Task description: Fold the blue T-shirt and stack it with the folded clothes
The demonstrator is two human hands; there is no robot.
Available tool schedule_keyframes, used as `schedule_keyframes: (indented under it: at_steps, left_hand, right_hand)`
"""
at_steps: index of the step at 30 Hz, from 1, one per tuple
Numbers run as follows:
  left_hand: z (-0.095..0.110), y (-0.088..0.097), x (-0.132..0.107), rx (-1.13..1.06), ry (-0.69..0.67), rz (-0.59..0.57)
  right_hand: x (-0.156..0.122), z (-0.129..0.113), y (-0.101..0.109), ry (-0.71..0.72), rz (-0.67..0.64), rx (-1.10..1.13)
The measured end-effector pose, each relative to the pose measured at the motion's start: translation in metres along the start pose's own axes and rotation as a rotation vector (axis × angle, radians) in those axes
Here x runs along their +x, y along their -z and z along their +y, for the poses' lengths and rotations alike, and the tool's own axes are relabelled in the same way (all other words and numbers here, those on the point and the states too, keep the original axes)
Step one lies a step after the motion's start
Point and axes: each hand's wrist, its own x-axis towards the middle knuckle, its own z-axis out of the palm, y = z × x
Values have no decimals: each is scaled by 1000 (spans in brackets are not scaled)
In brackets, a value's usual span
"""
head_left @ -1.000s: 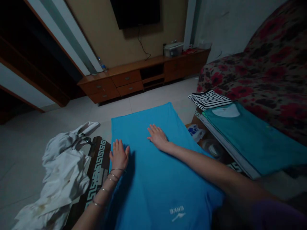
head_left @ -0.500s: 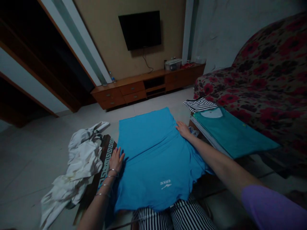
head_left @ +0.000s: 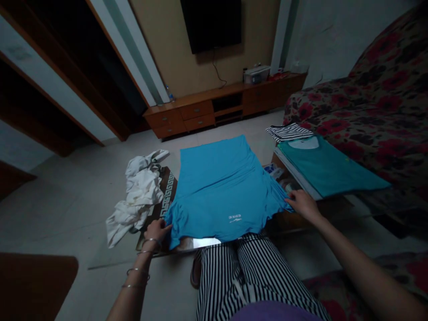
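A low, dark coffee table with a pale Greek-key border (head_left: 168, 191) sits before my knees, and across it lies a bright blue, thin-knit T-shirt with a white printed logo (head_left: 214, 174), its long axis running from near to far. From my fingers the body of the shirt lies inward and to the far side — I have it only by its near corners, one at each end of the wide edge. Neither hand is the nearer; both are touching it.

To the right rests a flat, teal round-necked shirt (head_left: 331, 162) on a pile; to the left, a crumpled heap of white cloth (head_left: 142, 189).

My right hand (head_left: 303, 206) has thumb and fingertips pinched on the tip of the gathered right sleeve (head_left: 279, 194). My left hand (head_left: 158, 231) looks closed on the bunched left sleeve (head_left: 173, 216) in the same way.

Half a second ago my right hand lay farther off, against the shirt's long right edge, and my left rested open at its left edge; both have come nearer, to the sleeves. Slanting creases cross the middle as they did then — and a small, bright white strip (head_left: 206, 242) now shows below the near edge.
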Motion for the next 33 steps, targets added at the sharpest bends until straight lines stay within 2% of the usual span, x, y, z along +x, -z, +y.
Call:
schedule_keyframes:
  at_steps: [2, 5, 8, 10, 14, 17, 19, 20, 22, 23, 25, 27, 28, 30, 33]
  left_hand:
    - [4, 1, -6, -65, 51, 30]
    - [-5, -1, -8, -132, 140, 93]
    - [-20, -2, -7, -185, 186, 85]
    - [-29, -1, -4, -198, 203, 82]
    - [-41, 3, 0, -96, 157, 137]
    - [-43, 7, -1, 43, 97, 126]
    - [-37, 8, -8, 112, 92, 148]
    - [-31, 8, -15, 146, 64, 197]
    - [-14, 6, -33, 189, -83, 314]
    - [-3, 3, -45, 193, -201, 345]
    - [20, -4, -69, 176, -475, 293]
    - [39, -13, -89, 158, -678, 181]
    - [45, -18, -96, 155, -716, 151]
    - [47, -25, -102, 146, -654, 169]
    - [35, -29, -94, 135, -464, 190]
  right_hand:
    - [6, 5, -4, -91, 89, 88]
    - [19, 20, -9, -264, 209, 340]
    - [28, 35, -10, -366, 220, 648]
    - [29, 40, -7, -366, 242, 701]
    - [27, 43, 5, -207, 357, 410]
    - [27, 48, 15, -137, 308, 220]
    - [24, 52, 23, -112, 196, 113]
    - [21, 53, 28, -100, 168, 61]
    - [7, 47, 40, -62, 212, -9]
    - [-3, 40, 45, -15, 260, -10]
    - [-28, 14, 53, 180, 285, 82]
    - [-56, -20, 53, 501, 134, 250]
    - [-69, -38, 49, 653, 31, 313]
    - [-89, -67, 37, 835, -101, 363]
    - [-102, -84, 15, 873, -128, 351]
